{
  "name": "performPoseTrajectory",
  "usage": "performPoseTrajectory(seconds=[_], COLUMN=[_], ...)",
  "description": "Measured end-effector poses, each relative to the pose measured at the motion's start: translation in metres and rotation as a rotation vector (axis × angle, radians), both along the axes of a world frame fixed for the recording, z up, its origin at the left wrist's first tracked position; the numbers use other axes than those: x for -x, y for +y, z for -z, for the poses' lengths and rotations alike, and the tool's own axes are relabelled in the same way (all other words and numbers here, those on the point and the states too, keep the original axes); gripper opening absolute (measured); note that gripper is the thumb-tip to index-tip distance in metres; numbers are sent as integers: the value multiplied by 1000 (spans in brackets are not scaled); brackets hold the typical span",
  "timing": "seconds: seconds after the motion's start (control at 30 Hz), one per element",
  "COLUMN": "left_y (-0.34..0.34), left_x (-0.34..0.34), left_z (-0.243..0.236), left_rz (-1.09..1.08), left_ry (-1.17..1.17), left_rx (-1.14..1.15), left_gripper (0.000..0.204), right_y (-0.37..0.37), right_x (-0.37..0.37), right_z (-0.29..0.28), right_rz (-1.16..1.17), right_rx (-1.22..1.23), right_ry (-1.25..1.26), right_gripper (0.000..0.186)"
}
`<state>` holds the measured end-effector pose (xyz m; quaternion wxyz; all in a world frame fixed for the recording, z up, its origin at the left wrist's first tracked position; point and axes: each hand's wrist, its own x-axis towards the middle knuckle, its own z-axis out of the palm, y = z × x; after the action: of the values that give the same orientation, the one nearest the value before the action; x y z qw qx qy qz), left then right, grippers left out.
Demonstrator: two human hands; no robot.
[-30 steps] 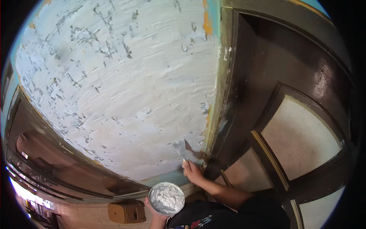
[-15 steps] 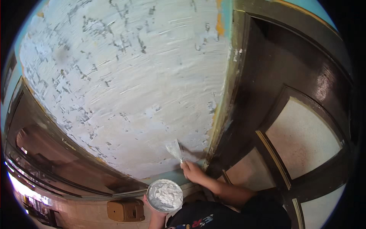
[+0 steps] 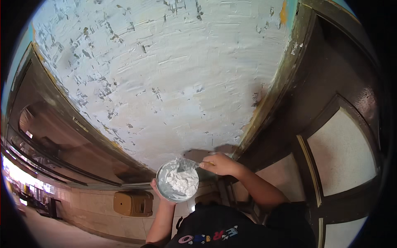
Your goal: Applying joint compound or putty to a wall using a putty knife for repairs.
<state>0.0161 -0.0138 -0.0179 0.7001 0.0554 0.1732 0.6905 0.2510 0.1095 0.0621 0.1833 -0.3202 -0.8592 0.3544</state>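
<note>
My left hand (image 3: 156, 189) holds a round tub (image 3: 163, 191) from its left side and below. White putty (image 3: 181, 184) lies heaped inside it. My right hand (image 3: 220, 164) is closed round the handle of a putty knife (image 3: 187, 164). Its wide blade is over the tub's far rim, against the edge of the putty. Just beyond both hands rises the wall (image 3: 178, 103), coated in pale, ridged putty with grey patches showing through.
A dark panelled door (image 3: 331, 82) with a worn frame stands at the right. On the left is a brown framed panel (image 3: 62, 140). A brown plastic stool (image 3: 127, 203) sits on the tiled floor (image 3: 95, 213) at the lower left.
My right hand has brought the putty knife off the wall and over to the tub. The tub is slightly higher in view, and the view has shifted so the wall sits further right.
</note>
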Motion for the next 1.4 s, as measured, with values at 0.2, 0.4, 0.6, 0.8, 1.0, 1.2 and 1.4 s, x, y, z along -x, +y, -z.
performPoseTrajectory(seconds=[0.2, 0.4, 0.6, 0.8, 1.0, 1.2, 1.4], left_y=[-6, -11, -15, -14, -15, -13, -23], left_x=[-5, 5, 4, -11, -15, -6, -15], left_z=[-12, -8, -24, -20, -19, -13, 0], left_rz=[62, -1, -77, -120, 2, 258, 265], left_ry=[79, 8, 1, 107, 89, 31, -158], left_rx=[-143, -14, -106, -171, -59, 29, 35], left_gripper=[94, 95, 90, 91, 88, 81, 79], right_y=[7, -22, -57, -73, -61, -42, -50], right_x=[-9, -9, -6, 17, 26, 12, 1], right_z=[23, -9, -10, 5, -4, -14, -19], right_rz=[193, 206, 284, 424, 343, 65, -42], right_rx=[21, 213, 3, -124, -104, -25, 683], right_ry=[-3, 136, 136, 178, 125, 66, 423], right_gripper=[39, 29, 24, 24, 22, 21, 18])
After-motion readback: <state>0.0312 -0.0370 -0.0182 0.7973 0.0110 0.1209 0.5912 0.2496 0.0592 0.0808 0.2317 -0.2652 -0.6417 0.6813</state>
